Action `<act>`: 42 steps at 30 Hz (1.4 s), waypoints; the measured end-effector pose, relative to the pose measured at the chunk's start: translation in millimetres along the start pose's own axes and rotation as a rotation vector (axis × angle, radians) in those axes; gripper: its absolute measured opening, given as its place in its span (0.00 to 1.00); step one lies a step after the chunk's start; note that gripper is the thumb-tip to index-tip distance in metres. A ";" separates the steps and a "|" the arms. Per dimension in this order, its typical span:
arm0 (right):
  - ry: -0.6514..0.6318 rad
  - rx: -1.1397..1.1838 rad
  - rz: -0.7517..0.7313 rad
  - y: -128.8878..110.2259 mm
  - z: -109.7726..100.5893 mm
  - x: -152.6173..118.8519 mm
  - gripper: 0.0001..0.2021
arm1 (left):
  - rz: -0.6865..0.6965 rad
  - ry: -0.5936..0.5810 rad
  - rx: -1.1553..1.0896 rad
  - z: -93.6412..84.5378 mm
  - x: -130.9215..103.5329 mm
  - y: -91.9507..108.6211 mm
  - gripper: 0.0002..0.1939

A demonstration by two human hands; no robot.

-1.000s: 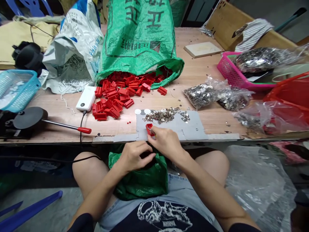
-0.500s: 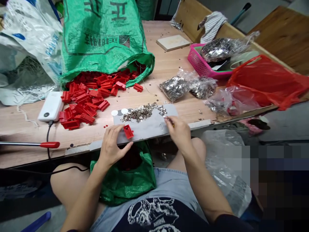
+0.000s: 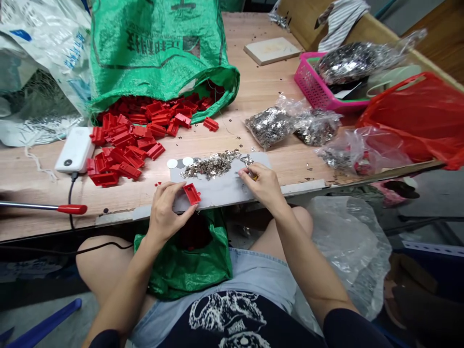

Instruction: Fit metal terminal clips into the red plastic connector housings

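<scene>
A small red plastic housing (image 3: pixel 192 194), like an open box with a tab on one side, sits between the thumb and fingers of my left hand (image 3: pixel 165 212) at the table's front edge. My right hand (image 3: pixel 261 186) is closed in a pinch at the right side of a grey sheet (image 3: pixel 232 191). Something small with a yellowish part and a shiny tip shows at its fingers, too small to name. Just left of that hand lies a heap of small silvery metal pieces (image 3: pixel 213 165), and a smaller cluster (image 3: pixel 247 160) of them is behind its fingertips.
Many red housings (image 3: pixel 123 140) spill from a green woven sack (image 3: pixel 163 58). A white power bank (image 3: pixel 75 150) with a cable stands at left. Bags of metal pieces (image 3: pixel 270 126) and a pink basket (image 3: pixel 311 84) are at right. An open green bag (image 3: pixel 188 275) rests on my lap.
The view has shifted slightly. My left thumb has closed in against the red housing. My right hand has moved a little left, away from the small cluster of metal pieces.
</scene>
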State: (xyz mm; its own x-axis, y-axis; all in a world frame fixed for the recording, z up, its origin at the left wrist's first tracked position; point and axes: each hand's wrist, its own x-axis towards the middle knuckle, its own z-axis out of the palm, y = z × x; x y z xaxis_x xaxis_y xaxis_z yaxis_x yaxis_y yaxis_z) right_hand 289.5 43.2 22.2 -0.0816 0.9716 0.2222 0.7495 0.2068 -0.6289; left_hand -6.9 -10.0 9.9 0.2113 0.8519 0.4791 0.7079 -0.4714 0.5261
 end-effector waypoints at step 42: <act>-0.347 0.236 -0.377 -91.1 58.2 16.4 0.09 | -0.130 -0.028 -0.172 -0.9 -9.7 3.4 0.37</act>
State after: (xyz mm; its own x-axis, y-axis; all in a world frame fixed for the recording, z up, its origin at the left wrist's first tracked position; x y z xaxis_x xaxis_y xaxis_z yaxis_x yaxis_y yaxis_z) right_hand 181.6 47.1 39.8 -0.5563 0.7981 0.2315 0.4622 0.5287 -0.7119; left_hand -7.1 -20.1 7.7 0.1460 0.9132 0.3805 0.6057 -0.3866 0.6954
